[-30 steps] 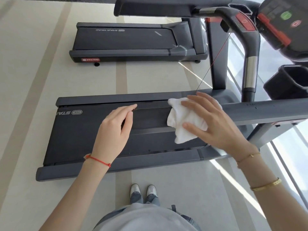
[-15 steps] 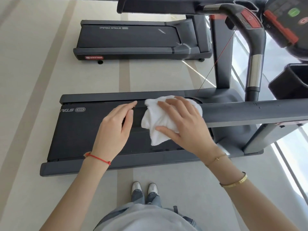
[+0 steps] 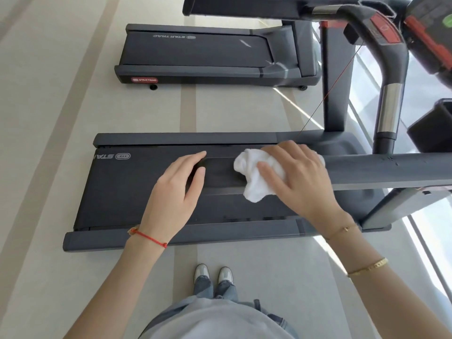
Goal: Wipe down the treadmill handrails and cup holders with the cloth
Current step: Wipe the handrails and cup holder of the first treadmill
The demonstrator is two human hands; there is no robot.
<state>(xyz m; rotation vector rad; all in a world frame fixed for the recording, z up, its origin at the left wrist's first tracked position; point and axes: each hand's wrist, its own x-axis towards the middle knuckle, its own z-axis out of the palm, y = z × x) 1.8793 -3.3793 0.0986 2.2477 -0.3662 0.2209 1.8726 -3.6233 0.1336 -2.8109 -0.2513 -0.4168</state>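
While the right hand presses a bunched white cloth onto the near handrail, fingers spread flat over the fabric and pinning it to the rail rather than closing round it, the left hand rests loosely curled on the rail's free end, grasping nothing else and apparently steadying it. By my reading the task is at an early to middle stage: the cloth sits part-way along this one rail, with a long stretch of bare grey rail running off to the right toward the console. Whether any of that stretch is already clean cannot be told, since the surface shows neither streaks nor damp marks. The far handrail at the top of the view has no cloth near it, and the black cup holder at the right edge stands well apart from both hands, so both likely remain to be done, along with any second cup holder that lies outside the frame.
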